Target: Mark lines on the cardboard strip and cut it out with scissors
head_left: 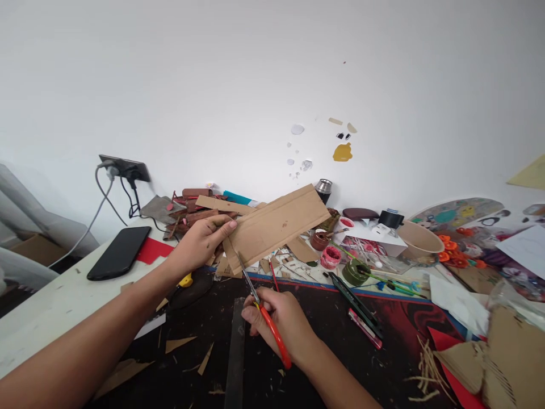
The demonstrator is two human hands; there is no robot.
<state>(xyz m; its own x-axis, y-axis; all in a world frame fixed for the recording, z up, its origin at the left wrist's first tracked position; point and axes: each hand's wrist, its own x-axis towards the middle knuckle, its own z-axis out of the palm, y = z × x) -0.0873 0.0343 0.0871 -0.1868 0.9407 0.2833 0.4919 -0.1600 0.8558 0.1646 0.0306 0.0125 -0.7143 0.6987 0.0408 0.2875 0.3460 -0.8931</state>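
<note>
My left hand (208, 238) pinches the left end of a long strip of cardboard (281, 224), thumb on top, holding it tilted above the table. In my right hand (283, 318) is a pair of scissors (276, 335) with orange-red handles. Their metal blades point up and away and meet the lower left edge of the cardboard. How far the blades are apart is hard to make out. Below, a dark metal ruler (235, 352) lies on the dark work mat (191, 318), among cardboard offcuts (206, 359).
A black phone (119, 253) lies at left near a wall socket (125, 168). Paint pots (330, 257), a green cutter (355, 304) and a pink-red cutter (365, 328) sit to the right. Behind stand a flask (323, 187) and a bowl (419, 238). Torn cardboard (515, 352) is at lower right.
</note>
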